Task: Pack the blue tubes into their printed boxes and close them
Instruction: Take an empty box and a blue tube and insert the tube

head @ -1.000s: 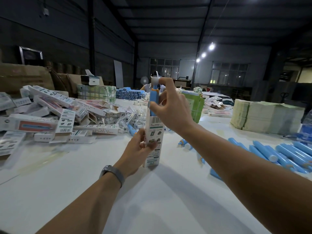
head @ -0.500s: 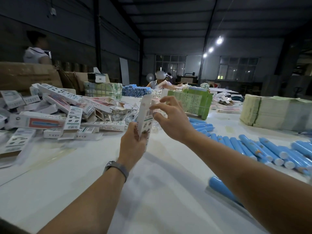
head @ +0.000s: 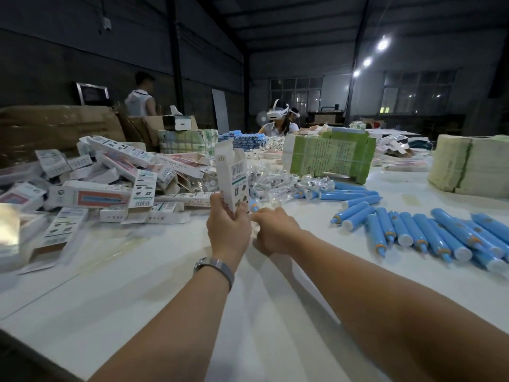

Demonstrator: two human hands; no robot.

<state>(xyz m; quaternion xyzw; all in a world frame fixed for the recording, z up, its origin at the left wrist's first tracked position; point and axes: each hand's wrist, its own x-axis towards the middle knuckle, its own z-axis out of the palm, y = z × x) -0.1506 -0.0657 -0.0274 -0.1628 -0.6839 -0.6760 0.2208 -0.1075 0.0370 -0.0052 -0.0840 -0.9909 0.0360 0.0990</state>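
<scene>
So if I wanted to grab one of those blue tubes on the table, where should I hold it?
Hold a blue tube around its round middle, coming down from above. The tubes lie flat on the white table, side by side, so the long smooth body probably fits fingers best. The capped tip looks too small to grip well.

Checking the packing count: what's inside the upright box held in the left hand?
The printed box in the left hand stands upright with its top flap open, but its walls hide the inside. No blue tube shows above the opening, so the contents cannot be seen.
</scene>
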